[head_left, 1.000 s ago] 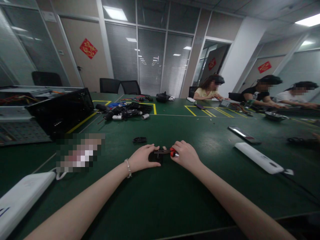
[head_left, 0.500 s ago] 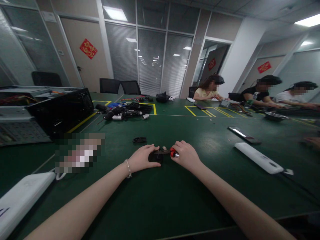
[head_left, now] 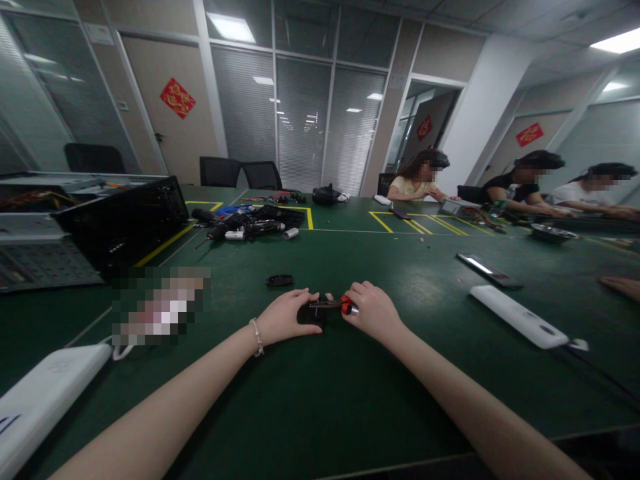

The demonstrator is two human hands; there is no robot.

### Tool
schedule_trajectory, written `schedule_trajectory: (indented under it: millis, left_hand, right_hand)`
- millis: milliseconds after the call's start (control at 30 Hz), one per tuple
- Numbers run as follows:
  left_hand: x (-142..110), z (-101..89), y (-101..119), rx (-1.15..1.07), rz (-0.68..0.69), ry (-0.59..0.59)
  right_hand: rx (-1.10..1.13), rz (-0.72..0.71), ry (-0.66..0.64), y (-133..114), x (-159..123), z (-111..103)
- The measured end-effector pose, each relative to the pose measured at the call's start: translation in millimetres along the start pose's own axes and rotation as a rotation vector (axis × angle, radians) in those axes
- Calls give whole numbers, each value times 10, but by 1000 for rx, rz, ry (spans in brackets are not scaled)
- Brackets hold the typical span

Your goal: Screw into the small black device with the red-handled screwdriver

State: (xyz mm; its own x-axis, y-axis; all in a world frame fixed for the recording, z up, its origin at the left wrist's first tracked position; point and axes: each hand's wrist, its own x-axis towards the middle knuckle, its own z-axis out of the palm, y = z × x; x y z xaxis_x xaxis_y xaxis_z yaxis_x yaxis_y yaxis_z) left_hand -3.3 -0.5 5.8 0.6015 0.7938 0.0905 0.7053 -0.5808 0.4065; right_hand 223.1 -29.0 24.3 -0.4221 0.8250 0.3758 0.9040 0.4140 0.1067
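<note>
My left hand (head_left: 283, 315) is closed around a small dark, flat-looking part (head_left: 311, 315) on the green table, thumb at the near side and fingers at the far side. In my right hand (head_left: 373, 310) is a pair of pliers (head_left: 327, 305) with red handles, its dark jaws pointing left over that part. Whether the jaws touch it I cannot tell. A tiny pale piece (head_left: 329, 297) shows just beyond the jaws. Past my left hand lies a small black plastic piece (head_left: 279, 280), like an open shell.
An opened computer case (head_left: 120, 227) stands at the left. Tools and cables (head_left: 255, 223) lie piled farther back. White power banks lie at left (head_left: 55, 393) and right (head_left: 517, 315), the right one near a phone (head_left: 487, 270). Several people sit at the far right; another hand (head_left: 620, 287) shows at the right edge.
My hands, the pliers and the dark part look the same as before. At the right edge, another person's hand has shifted slightly and shows more clearly.
</note>
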Motion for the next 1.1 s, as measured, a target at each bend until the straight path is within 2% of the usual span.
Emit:
schedule_trajectory:
  millis: [1100]
  left_hand:
    - [-2, 5, -6, 8, 16, 8]
  right_hand:
    - [9, 2, -2, 2, 2, -3]
